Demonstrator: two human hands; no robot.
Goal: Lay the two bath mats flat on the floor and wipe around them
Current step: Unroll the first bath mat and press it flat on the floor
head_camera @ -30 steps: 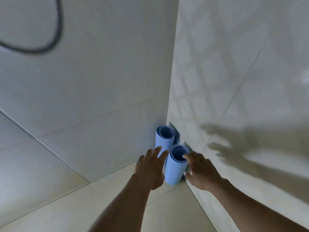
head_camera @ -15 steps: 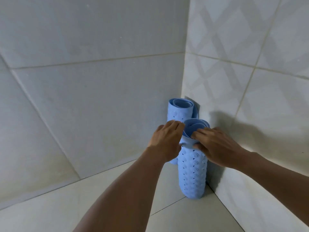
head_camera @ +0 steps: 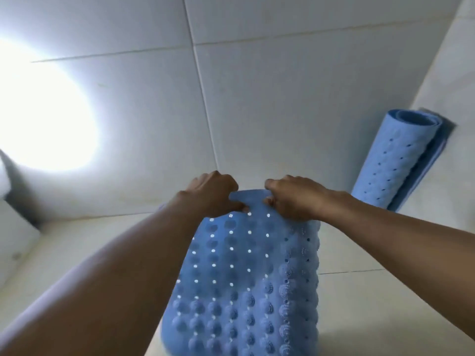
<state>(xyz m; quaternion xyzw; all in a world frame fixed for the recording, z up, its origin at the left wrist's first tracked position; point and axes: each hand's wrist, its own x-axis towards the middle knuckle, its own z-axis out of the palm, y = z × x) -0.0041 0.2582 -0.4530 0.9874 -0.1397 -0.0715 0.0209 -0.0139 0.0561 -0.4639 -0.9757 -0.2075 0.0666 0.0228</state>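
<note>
While both hands pinch its top edge, a blue bath mat (head_camera: 246,276) hangs partly unrolled, its studded face with small through-holes toward the camera. Left hand (head_camera: 214,195) grip: fingers curled shut over the edge's left part. Right hand (head_camera: 295,199) grip: likewise closed on the right part, just beside the left. Second bath mat (head_camera: 395,160), still rolled, leans on the tiled wall (head_camera: 257,98) up and right of the right grip, well apart. Pale floor tiles (head_camera: 385,304) below; bright glare far left.
</note>
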